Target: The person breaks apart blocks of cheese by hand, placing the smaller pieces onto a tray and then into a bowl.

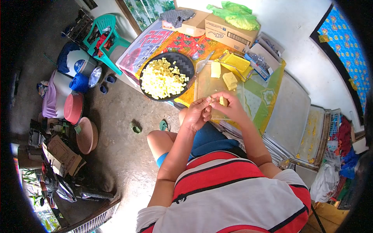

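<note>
My left hand and my right hand meet over the near edge of a translucent board. The fingertips of both are pinched together on something small and pale that I cannot make out. In the gap between my right thumb and forefinger shows a yellow block. Farther back on the board lie two more pieces, a pale yellow block and a darker yellow block. A knife rests at the board's left side. Left of it, a round black tray holds many pale yellow cubes.
Behind the board are a yellow slotted tray, a box of small packets and cardboard boxes. Stacked metal trays stand at the right. A green chair and basins are on the left floor.
</note>
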The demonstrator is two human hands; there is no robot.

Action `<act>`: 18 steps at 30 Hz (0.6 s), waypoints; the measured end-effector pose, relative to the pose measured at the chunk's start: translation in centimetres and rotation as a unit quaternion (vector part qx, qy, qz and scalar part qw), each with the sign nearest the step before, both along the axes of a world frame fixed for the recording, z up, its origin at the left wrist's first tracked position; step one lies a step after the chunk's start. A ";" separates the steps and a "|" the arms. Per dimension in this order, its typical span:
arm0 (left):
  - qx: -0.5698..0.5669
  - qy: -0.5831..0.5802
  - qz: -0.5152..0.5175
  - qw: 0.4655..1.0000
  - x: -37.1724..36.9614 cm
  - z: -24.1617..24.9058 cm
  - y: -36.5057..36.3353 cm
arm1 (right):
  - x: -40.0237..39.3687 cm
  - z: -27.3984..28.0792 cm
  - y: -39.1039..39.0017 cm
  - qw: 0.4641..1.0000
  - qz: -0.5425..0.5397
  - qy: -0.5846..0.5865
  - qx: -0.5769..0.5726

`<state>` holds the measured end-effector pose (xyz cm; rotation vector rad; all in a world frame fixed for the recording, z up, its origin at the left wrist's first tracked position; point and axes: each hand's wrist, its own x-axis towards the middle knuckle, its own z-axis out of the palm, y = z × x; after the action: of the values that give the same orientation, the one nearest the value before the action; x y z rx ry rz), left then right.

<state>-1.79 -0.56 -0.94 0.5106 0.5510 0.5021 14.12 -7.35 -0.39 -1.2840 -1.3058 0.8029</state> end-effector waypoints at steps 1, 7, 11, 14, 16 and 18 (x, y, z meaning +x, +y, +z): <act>-0.001 0.000 -0.005 1.000 0.0 -0.1 0.0 | -0.1 0.0 0.1 1.000 0.001 0.002 0.012; -0.002 -0.018 -0.014 1.000 0.0 -0.4 -0.1 | 0.2 -0.6 0.3 1.000 -0.012 0.005 0.020; -0.014 -0.009 0.020 1.000 0.2 -0.1 -0.1 | -0.3 -0.6 0.4 0.996 -0.041 0.076 -0.004; -0.022 0.001 0.039 0.999 0.3 0.0 0.0 | 0.0 -0.1 0.4 0.997 -0.047 -0.037 0.053; -0.024 0.004 0.042 0.999 0.4 -0.1 0.0 | -0.3 0.6 0.1 0.990 -0.061 -0.106 0.067; -0.021 0.007 0.042 0.999 0.5 -0.3 -0.1 | -0.5 0.8 0.0 0.983 -0.075 -0.149 0.079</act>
<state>-1.31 -0.63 -1.27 0.4528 0.5962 0.5655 13.59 -7.31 0.41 -1.3915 -1.4556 0.4018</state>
